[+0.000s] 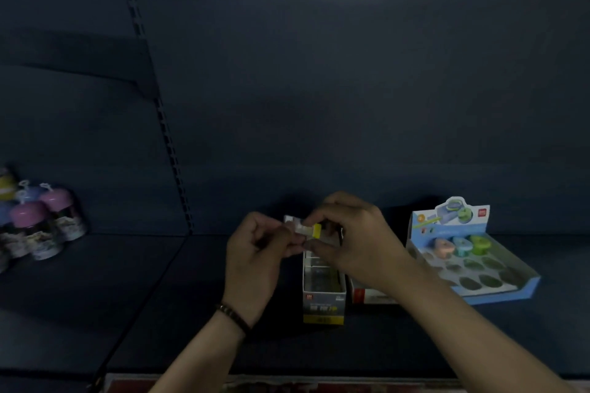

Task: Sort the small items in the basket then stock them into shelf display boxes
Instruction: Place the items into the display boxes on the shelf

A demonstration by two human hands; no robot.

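Observation:
Both my hands hold a small clear item with a yellow end (311, 230) above the back of a narrow grey display box (324, 293) with a yellow front strip. My left hand (255, 258) pinches its left end; my right hand (351, 242) grips its right side with thumb and fingers. The box stands on the dark shelf (191, 313) and holds several similar clear items. To the right stands a blue display box (479, 265) with oval holes and three small pieces, pink, teal and green, in its back row.
A red-and-white box (370, 297) sits between the two display boxes, partly hidden by my right forearm. Several small canisters with pink, blue and yellow caps (38, 226) stand on the left shelf section. A slotted upright (172, 153) divides the shelf bays.

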